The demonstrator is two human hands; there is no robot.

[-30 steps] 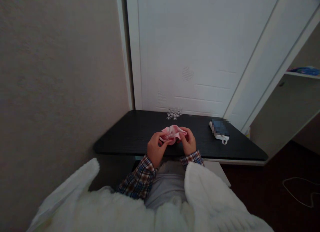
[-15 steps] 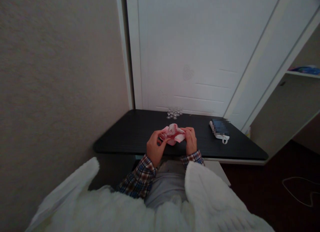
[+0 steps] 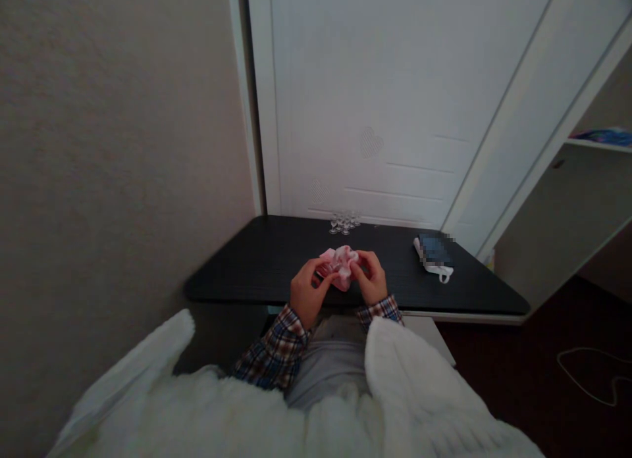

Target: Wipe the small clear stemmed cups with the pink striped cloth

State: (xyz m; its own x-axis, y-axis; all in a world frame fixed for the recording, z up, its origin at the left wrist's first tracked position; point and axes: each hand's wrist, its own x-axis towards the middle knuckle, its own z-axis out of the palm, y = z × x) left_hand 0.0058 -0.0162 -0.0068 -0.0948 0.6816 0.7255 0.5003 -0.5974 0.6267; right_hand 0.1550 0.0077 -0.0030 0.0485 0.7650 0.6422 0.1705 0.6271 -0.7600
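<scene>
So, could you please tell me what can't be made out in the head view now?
In the head view:
- Anything deep inside the pink cloth: hidden by folds, left hand and right hand.
- Number of clear items: too small, overlapping.
- Surface of the dark flat object: pixelated.
- Rest of the pale cable: cut off by right edge.

A black desk (image 3: 237, 264) with rounded corners stands against white panels (image 3: 365, 70) that bear a striped heart pattern (image 3: 371, 143) and raised horizontal lines. Toward its right end, a dark flat item (image 3: 434, 249), partly pixelated, lies on a white item (image 3: 438, 271) with a small loop. To the left rises a greyish textured wall (image 3: 123, 129). At the right, a white shelf (image 3: 600, 145) holds something blue (image 3: 615, 136), and a pale cable (image 3: 582, 390) curves across the dark floor (image 3: 513, 385).
</scene>
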